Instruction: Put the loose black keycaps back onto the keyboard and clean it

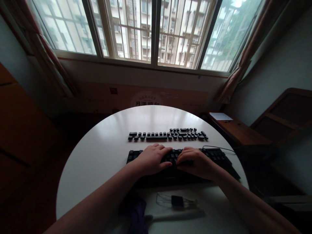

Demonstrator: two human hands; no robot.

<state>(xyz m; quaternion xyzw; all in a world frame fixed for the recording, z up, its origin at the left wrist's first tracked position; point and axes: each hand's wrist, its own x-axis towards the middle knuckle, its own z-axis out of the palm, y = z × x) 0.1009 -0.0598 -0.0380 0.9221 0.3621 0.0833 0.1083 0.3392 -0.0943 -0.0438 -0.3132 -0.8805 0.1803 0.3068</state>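
Observation:
A black keyboard (225, 162) lies on the white round table (90, 156), with some of its keys covered by my hands. My left hand (153, 158) rests on the keyboard's middle-left part, fingers stretched out and thumb apart. Close beside it, my right hand (195, 161) has its fingers bent and pressed together over the keys; whatever is between the fingertips is hidden. Behind the keyboard, loose black keycaps (156, 138) stand in rows, long ones among them.
Nearer to me lie a wire tool with a black handle (177, 201), a brush (177, 215) and a purple cloth (137, 211). A cable (216, 147) runs off the table's right side. A wooden side table (236, 133) with paper stands to the right.

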